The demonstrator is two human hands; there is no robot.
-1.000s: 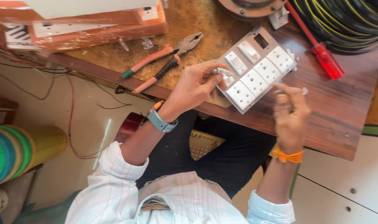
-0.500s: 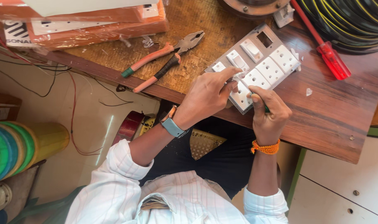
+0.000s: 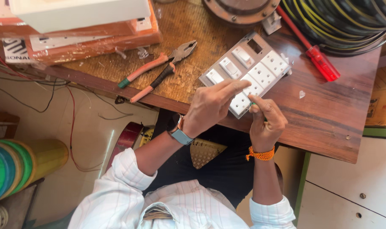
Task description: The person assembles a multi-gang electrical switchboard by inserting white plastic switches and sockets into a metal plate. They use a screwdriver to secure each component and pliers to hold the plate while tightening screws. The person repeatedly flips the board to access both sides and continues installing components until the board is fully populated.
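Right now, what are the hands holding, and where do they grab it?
The left hand presses the white switch plate at its near edge. The right hand pinches a small green-tipped tool, mostly hidden, against the plate's corner.

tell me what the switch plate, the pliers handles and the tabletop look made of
Switch plate: apparently moulded plastic, white switches and sockets set in a grey, finely dotted frame with a soft sheen.
Pliers handles: likely rubber or plastic sleeves, salmon pink with a green tip, over dull grey metal jaws.
Tabletop: wood or wood-look laminate, dark brown with streaky grain, smooth and faintly glossy.
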